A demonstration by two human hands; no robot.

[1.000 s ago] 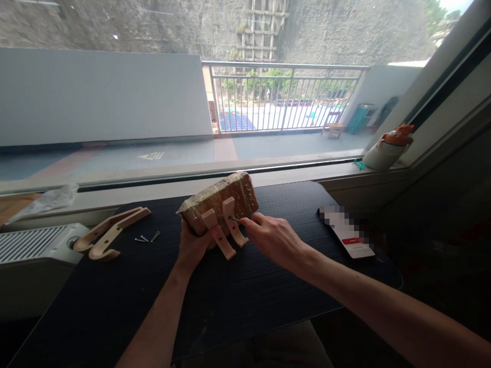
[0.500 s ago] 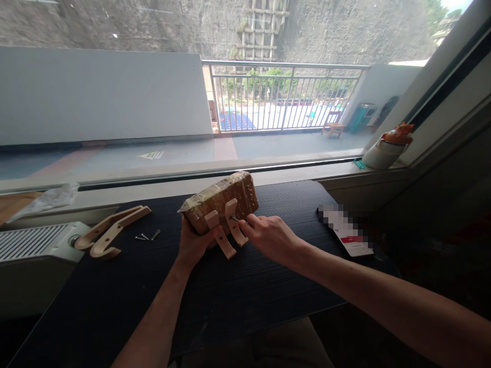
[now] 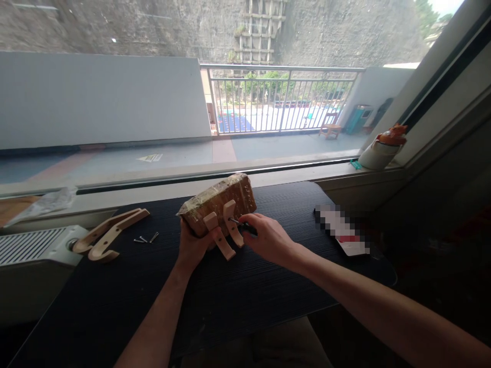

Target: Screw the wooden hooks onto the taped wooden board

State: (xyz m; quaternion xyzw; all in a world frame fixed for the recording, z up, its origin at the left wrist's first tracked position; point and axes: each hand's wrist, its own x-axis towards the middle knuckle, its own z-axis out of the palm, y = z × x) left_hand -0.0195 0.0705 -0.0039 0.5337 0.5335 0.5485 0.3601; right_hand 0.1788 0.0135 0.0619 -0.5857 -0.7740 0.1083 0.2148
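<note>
A brown, tape-wrapped block (image 3: 220, 199) stands tilted on the dark table, held at its lower left by my left hand (image 3: 191, 249). Two pale wooden hooks lie against its near face: the left hook (image 3: 221, 244) beside my left thumb, and the right hook (image 3: 235, 231). My right hand (image 3: 271, 237) is closed around the dark handle of a screwdriver (image 3: 249, 228). Its thin shaft points left, with the tip at a hole in the right hook; a screw there is too small to make out.
More wooden hooks (image 3: 108, 239) and several screws (image 3: 143, 238) lie on the left of the table (image 3: 153, 296). A partly blurred card package (image 3: 347, 232) lies at the right. Beyond are a radiator (image 3: 34, 245) and a bottle (image 3: 381, 148) on the sill.
The fingers of my right hand have loosened and shifted back on the screwdriver, so more of its dark handle shows. My left hand and the block keep their place; the view has shifted slightly.
</note>
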